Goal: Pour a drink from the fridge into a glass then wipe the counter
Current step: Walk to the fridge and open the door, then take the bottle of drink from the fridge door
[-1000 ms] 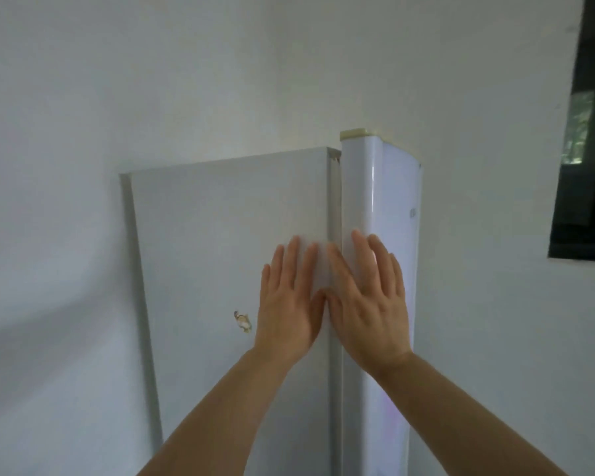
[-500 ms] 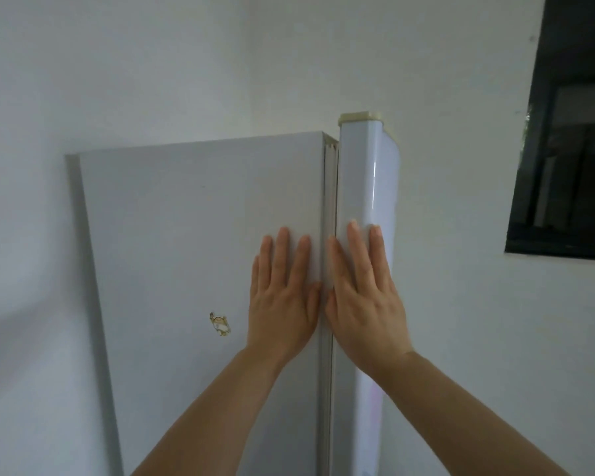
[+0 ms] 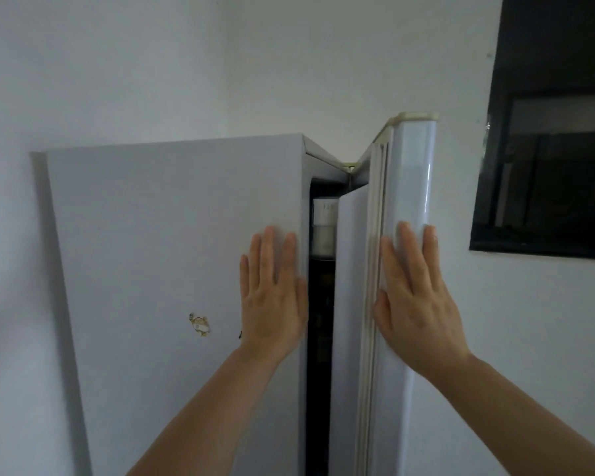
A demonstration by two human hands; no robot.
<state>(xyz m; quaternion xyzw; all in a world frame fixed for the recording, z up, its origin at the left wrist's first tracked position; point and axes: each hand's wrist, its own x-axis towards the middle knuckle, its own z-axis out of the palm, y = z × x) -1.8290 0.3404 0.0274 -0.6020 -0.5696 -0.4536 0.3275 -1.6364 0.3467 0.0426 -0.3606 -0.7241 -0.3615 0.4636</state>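
Observation:
A white fridge [image 3: 172, 252] stands against the wall, seen from its side. Its door [image 3: 409, 201] is ajar, and a narrow dark gap shows the inside. In that gap sits a white cap or container top [image 3: 324, 221]; the rest of the interior is too dark to read. My left hand [image 3: 272, 304] lies flat with straight fingers on the fridge's side panel near its front edge. My right hand [image 3: 416, 304] lies flat on the door's outer edge, fingers straight, thumb by the door seal.
A dark window [image 3: 547, 132] is set in the white wall to the right of the fridge. A small sticker [image 3: 199, 324] marks the fridge's side panel. White wall fills the left and top.
The fridge door has swung away from the body, opening a dark gap. My right hand has moved right with the door; my left hand stays on the side panel.

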